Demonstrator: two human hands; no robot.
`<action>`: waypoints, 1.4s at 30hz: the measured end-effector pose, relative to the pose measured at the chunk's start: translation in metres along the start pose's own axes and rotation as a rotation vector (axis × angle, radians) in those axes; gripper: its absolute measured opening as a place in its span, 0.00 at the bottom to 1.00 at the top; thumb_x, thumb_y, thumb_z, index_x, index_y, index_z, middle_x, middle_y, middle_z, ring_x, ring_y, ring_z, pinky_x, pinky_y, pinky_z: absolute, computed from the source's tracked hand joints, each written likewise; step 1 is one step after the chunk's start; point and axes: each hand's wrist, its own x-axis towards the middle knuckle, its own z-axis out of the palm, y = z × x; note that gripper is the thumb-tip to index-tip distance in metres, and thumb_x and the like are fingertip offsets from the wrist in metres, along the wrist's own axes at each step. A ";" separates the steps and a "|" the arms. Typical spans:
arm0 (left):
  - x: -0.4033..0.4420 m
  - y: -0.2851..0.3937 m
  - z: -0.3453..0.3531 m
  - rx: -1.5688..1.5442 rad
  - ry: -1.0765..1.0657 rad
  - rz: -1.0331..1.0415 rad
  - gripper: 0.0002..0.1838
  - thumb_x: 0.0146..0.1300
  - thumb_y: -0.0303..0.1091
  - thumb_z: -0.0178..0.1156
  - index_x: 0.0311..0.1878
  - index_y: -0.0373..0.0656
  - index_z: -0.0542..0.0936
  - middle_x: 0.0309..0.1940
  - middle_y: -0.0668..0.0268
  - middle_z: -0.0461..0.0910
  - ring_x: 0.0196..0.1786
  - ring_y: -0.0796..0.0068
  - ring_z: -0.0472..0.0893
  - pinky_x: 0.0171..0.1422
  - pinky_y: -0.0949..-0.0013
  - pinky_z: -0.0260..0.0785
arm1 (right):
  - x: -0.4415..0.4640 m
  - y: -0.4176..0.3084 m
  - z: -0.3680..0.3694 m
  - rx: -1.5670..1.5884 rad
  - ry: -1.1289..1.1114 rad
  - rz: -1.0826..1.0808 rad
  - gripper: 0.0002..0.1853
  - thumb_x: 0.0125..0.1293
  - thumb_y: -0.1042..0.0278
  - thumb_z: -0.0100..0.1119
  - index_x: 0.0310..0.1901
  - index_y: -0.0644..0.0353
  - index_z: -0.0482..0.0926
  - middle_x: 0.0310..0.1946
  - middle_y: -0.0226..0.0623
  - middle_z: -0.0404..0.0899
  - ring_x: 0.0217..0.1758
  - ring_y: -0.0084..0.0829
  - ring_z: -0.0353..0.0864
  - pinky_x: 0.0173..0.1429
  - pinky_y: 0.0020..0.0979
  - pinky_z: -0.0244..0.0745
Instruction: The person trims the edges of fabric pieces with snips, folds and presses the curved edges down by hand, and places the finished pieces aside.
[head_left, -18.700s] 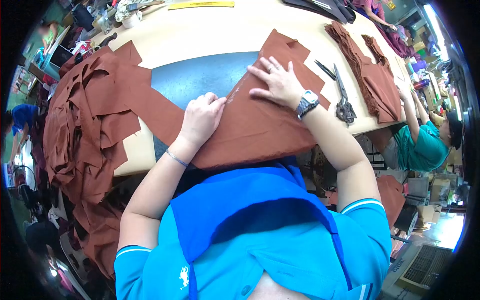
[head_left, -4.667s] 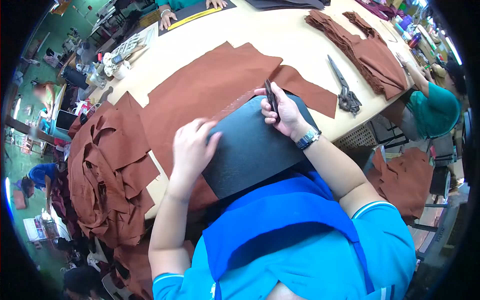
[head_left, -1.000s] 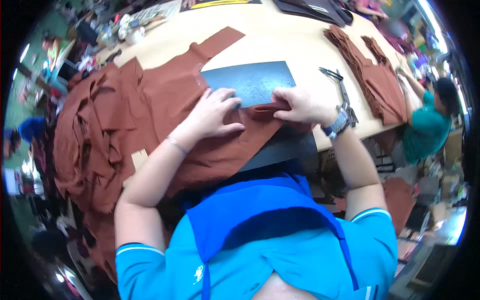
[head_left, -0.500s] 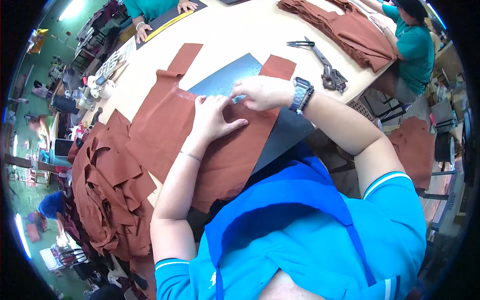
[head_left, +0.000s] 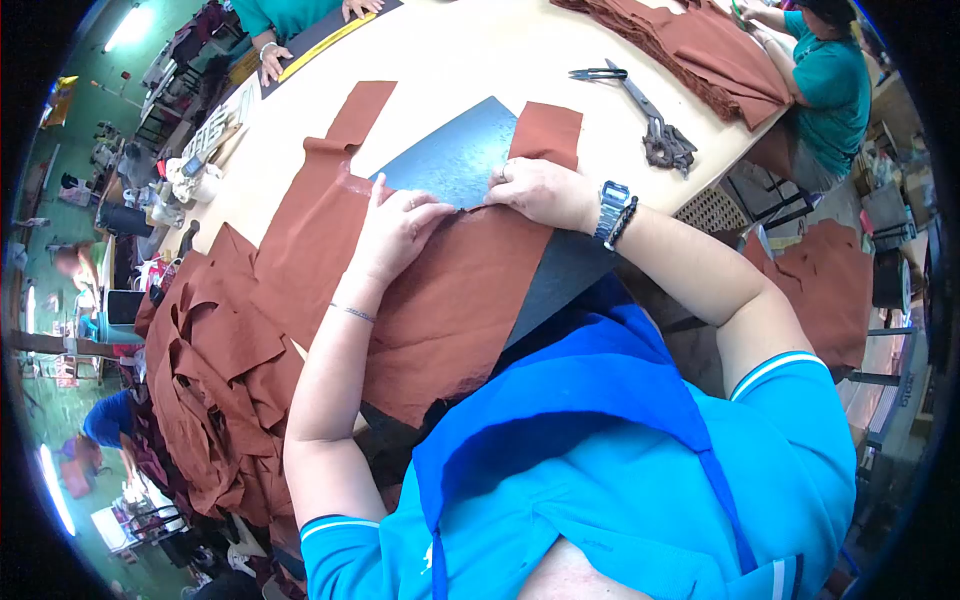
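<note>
A brown cloth piece [head_left: 450,290] lies over a dark sheet [head_left: 450,150] at the near side of the table. My left hand [head_left: 400,225] pinches the cloth's upper edge, fingertips pointing right. Close to its right, my right hand [head_left: 540,192] is closed on the same edge, its fingertips curled under and partly hidden. The dark sheet shows above the edge and again at the lower right of the cloth. One brown strip reaches up at the left, and a second brown flap [head_left: 548,132] stands out above my right hand.
Large scissors [head_left: 652,125] and small snips [head_left: 598,73] lie at the right. A brown cloth heap [head_left: 220,370] is at the left, more folded brown cloth [head_left: 700,60] at the upper right. Co-workers stand at the far left and far right edges; one's hands touch a yellow ruler [head_left: 325,48].
The brown cloth has turned and spread over the dark sheet since one second ago. My right hand has let go of the folded bundle and moved left onto the cloth's edge, beside my left hand.
</note>
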 end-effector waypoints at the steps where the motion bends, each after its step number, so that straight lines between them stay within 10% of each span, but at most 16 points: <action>1: -0.001 -0.002 0.000 0.034 0.010 0.035 0.10 0.66 0.35 0.60 0.46 0.62 0.87 0.44 0.77 0.83 0.52 0.74 0.82 0.76 0.36 0.54 | -0.002 -0.002 0.002 -0.017 0.017 -0.006 0.10 0.61 0.76 0.56 0.43 0.59 0.82 0.42 0.38 0.79 0.49 0.39 0.81 0.51 0.37 0.79; 42: -0.011 -0.039 -0.003 0.160 0.148 0.082 0.10 0.62 0.30 0.62 0.43 0.57 0.87 0.46 0.77 0.83 0.53 0.77 0.81 0.76 0.40 0.55 | 0.036 -0.066 0.021 -0.229 -0.113 0.264 0.19 0.68 0.69 0.49 0.60 0.54 0.75 0.49 0.44 0.75 0.51 0.43 0.77 0.48 0.43 0.80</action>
